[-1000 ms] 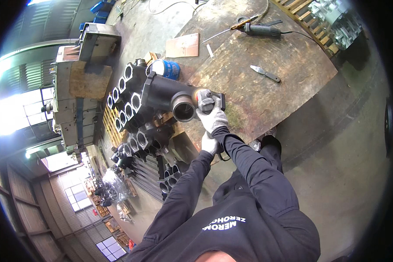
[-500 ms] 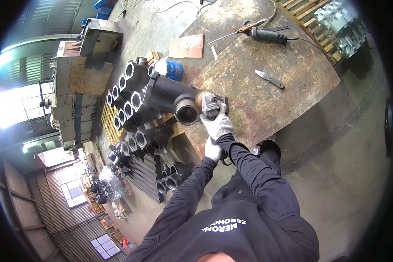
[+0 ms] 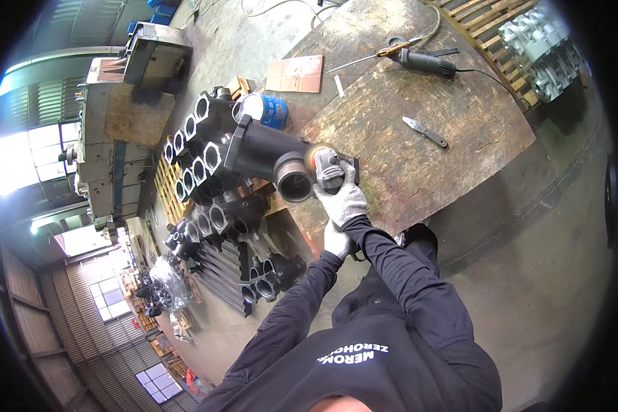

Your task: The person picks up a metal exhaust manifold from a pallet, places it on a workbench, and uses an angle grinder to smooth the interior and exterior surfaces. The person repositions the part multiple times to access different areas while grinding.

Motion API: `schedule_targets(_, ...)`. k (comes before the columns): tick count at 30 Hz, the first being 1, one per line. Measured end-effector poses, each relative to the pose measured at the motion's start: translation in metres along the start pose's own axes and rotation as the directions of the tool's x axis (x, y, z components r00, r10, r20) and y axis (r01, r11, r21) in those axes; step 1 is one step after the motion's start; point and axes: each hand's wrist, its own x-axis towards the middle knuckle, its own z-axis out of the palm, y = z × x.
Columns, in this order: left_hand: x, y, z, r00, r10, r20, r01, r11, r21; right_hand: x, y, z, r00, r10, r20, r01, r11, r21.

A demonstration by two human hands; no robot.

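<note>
An angle grinder (image 3: 329, 169) with an orange-brown disc (image 3: 314, 156) is held in both of my gloved hands. Its head is gripped by my right hand (image 3: 346, 200), with the fingers wrapped round it. Closer to my body, my left hand (image 3: 336, 240) closes round the grinder's rear body, which is mostly hidden by the gloves and sleeves. The disc lies at the side of a round pipe mouth (image 3: 295, 180) on a black cast manifold (image 3: 259, 147); whether it touches cannot be made out.
On the worn board (image 3: 384, 130) lie a utility knife (image 3: 426, 132) and a second power tool (image 3: 426, 63) with a cord. A blue tin (image 3: 273, 111) stands behind the manifold. More black castings (image 3: 220, 213) fill the left. Silvery metal parts (image 3: 542, 51) sit on a pallet at far right.
The view has shifted slightly. Both hands stay on the grinder, and its disc remains beside the pipe mouth with hardly any visible movement.
</note>
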Motion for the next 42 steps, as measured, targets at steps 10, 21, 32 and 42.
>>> schedule_targets(10,0.002,0.011,0.009,0.999,0.054,0.010,-0.053,0.998,-0.042,0.006,-0.001,0.009,1.000,0.009,-0.011,-0.010,0.998,-0.067)
schedule_targets(21,-0.020,0.025,0.046,0.990,-0.067,-0.125,0.053,0.992,-0.118,0.010,-0.007,-0.021,0.989,0.027,0.143,-0.014,0.995,-0.094)
schedule_targets(32,-0.002,0.005,0.052,0.967,-0.216,-0.136,0.091,0.790,-0.606,0.024,-0.014,-0.019,0.982,0.027,0.187,0.015,0.976,-0.219)
schedule_targets(42,0.016,-0.020,0.053,0.980,-0.115,-0.163,-0.021,0.755,-0.656,0.021,-0.009,-0.004,0.995,-0.010,0.102,0.033,0.974,-0.224)
